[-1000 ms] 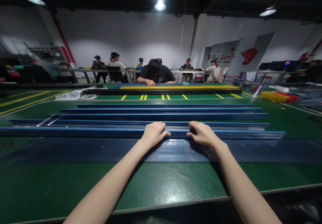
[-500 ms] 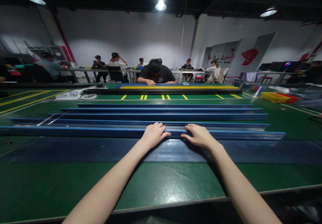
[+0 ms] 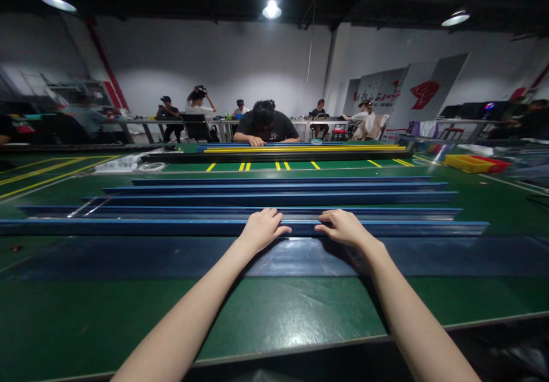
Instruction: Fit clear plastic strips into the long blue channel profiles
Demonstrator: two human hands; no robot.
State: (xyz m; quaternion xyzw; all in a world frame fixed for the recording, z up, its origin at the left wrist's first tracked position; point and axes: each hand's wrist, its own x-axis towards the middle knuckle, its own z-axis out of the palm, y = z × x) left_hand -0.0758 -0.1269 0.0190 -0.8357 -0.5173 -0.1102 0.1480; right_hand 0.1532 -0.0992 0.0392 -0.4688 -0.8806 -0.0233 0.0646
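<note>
Several long blue rails lie side by side across the green table. My left hand and my right hand both rest on the nearest blue rail, a little apart near its middle. On each hand the fingers curl over the rail's top edge and the thumb presses its near side. A flat dark blue strip lies just in front of that rail, under my wrists.
More blue rails lie beyond. A black and yellow rail lies at the far side, where a person in a black shirt leans over it. A yellow tray sits far right. Other people sit at tables in the background.
My right hand shifted slightly along the rail and its fingers curled back over the edge. My left hand has stayed in place.
</note>
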